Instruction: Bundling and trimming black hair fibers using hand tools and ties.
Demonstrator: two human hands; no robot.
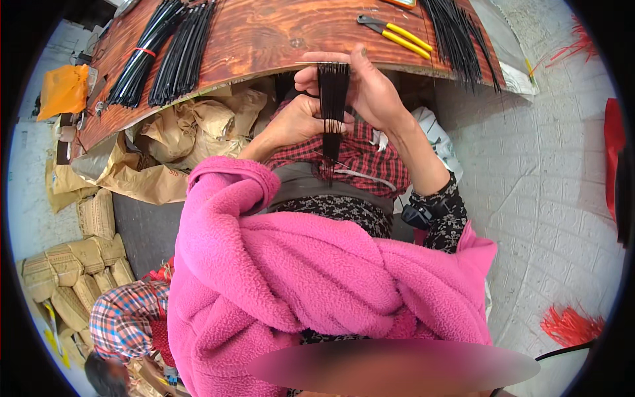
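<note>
A fan-shaped row of thin black strips (333, 92) is upright between my hands, wider at its top and narrowing toward my lap. A thin, needle-like wire crosses its top end. My left hand (299, 124) is closed round the lower part, with its fingers pinching the strips. Behind the upper part lies my right hand (377, 96), its thumb pointing up beside the strips and its fingers curled past their left side. Another thin wire crosses near the lower tip.
On the wooden table (297, 26) lie yellow-handled pliers (405, 40), loose black strips (456, 46) and tied black bundles (135, 76). Brown paper (178, 132) hangs below the table edge. Stacked woven bundles (73, 264) and another person in a plaid sleeve (126, 317) are at the lower left.
</note>
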